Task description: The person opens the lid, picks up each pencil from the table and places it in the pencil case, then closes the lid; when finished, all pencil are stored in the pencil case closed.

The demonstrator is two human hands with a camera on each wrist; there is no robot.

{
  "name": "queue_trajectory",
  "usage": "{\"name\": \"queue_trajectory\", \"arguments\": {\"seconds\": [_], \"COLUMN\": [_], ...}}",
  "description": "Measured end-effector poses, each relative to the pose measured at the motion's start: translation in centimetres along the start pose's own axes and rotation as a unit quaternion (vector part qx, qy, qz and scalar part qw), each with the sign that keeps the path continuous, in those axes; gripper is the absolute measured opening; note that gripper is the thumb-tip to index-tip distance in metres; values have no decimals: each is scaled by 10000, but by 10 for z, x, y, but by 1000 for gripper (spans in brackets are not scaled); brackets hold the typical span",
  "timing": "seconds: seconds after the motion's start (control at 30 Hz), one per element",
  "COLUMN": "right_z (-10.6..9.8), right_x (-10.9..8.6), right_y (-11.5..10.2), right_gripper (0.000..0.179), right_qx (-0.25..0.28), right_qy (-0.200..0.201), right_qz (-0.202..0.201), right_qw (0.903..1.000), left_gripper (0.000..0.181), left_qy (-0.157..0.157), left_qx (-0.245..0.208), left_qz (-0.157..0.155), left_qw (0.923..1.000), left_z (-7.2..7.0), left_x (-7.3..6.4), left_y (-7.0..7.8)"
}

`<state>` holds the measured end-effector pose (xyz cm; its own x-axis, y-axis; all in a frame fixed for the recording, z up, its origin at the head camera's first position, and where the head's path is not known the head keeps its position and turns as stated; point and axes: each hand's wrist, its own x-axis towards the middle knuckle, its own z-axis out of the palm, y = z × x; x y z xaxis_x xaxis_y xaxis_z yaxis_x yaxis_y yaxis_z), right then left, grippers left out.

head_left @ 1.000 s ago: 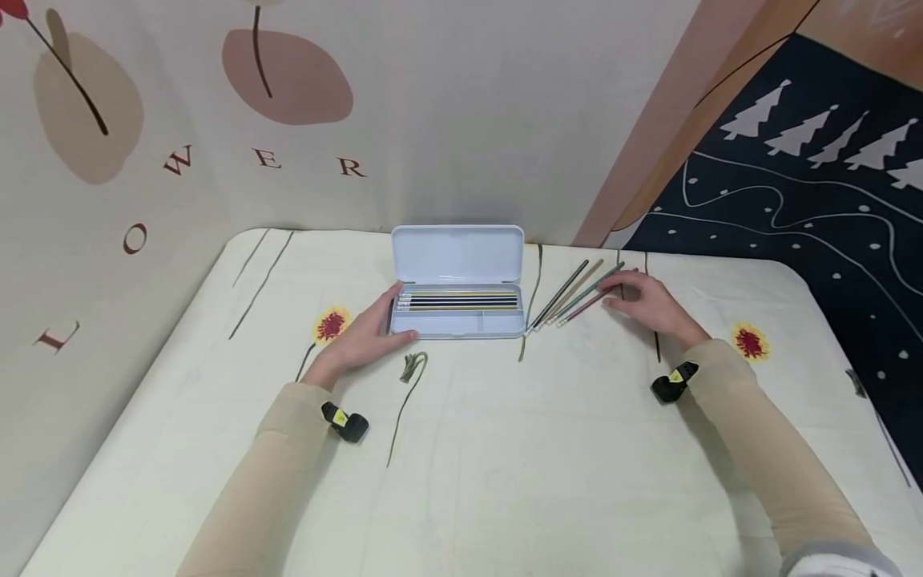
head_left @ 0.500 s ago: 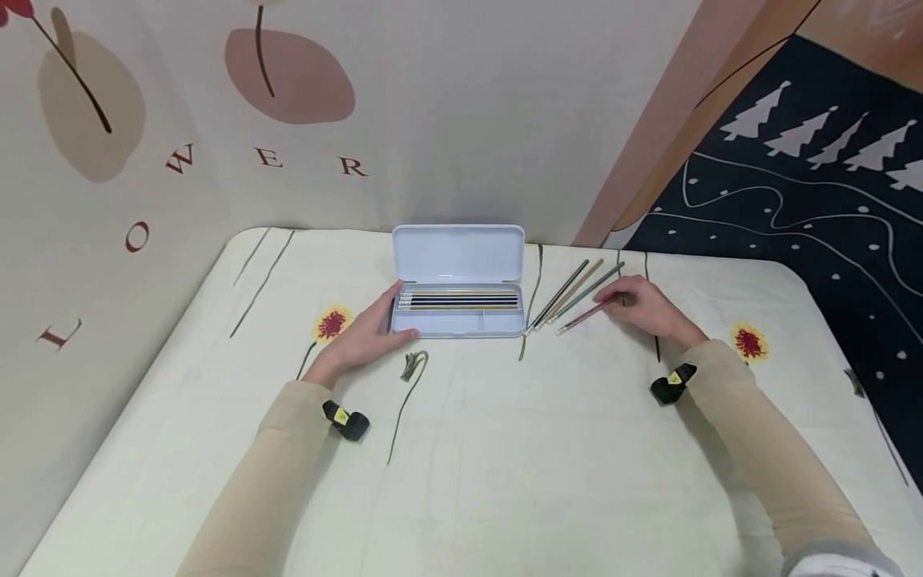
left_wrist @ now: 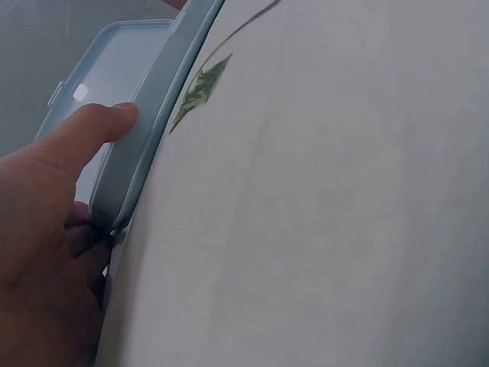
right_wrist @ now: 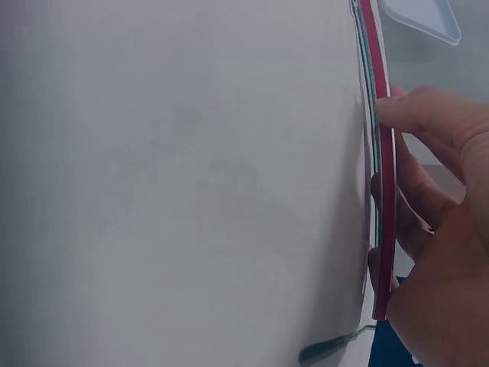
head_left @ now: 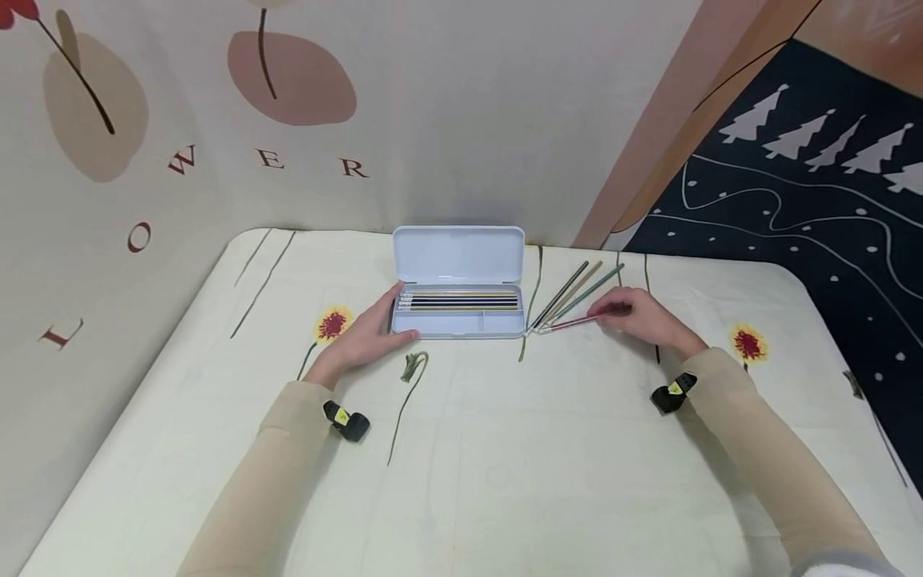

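Observation:
A pale blue pencil case [head_left: 440, 325] stands with its lid [head_left: 458, 254] raised. Several striped pencils [head_left: 461, 302] lie side by side in its rear compartment. My left hand [head_left: 363, 335] grips the case's left end; in the left wrist view the thumb [left_wrist: 114, 118] presses the front wall and the other fingers are partly hidden around the end. Right of the case, my right hand [head_left: 640, 316] pinches a red pencil [head_left: 573, 323], its eraser end toward the case. In the right wrist view the red pencil [right_wrist: 387, 164] runs along the fingers.
Between the case and my right hand lie a dark green pencil [head_left: 564, 290], a tan pencil [head_left: 579, 288] and a teal pencil [head_left: 591, 289]. The white tablecloth [head_left: 497, 449] bears printed flowers and stems. A wall covering [head_left: 461, 144] rises behind the case.
My right hand has drawn the red pencil slightly toward me and swung its eraser end left, nearer the case. The left hand stays on the case.

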<state>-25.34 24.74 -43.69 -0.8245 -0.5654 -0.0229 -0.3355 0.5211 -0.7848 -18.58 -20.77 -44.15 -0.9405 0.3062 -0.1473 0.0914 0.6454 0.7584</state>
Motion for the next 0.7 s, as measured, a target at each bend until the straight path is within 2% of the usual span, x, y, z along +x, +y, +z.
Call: {"name": "queue_trajectory", "arguments": {"seconds": [0.23, 0.3, 0.5, 0.7], "right_z": [-2, -3, -1, 5], "right_x": [-9, -10, -9, -4], "right_y": [-37, -42, -38, -14], "right_gripper": [19, 19, 19, 20], "right_qx": [-82, -64, 64, 81], "right_qy": [62, 52, 42, 112], "right_qz": [35, 13, -106, -316], "right_qw": [9999, 10000, 9999, 9994], "left_gripper": [95, 94, 94, 94], "left_qy": [-22, -13, 15, 15], "left_qx": [-21, -20, -22, -13], "left_qz": [-21, -2, 19, 25], "left_qw": [10000, 10000, 10000, 10000], "left_z": [0, 0, 0, 0], "left_x": [0, -1, -1, -1], "left_y": [1, 1, 1, 0]}}
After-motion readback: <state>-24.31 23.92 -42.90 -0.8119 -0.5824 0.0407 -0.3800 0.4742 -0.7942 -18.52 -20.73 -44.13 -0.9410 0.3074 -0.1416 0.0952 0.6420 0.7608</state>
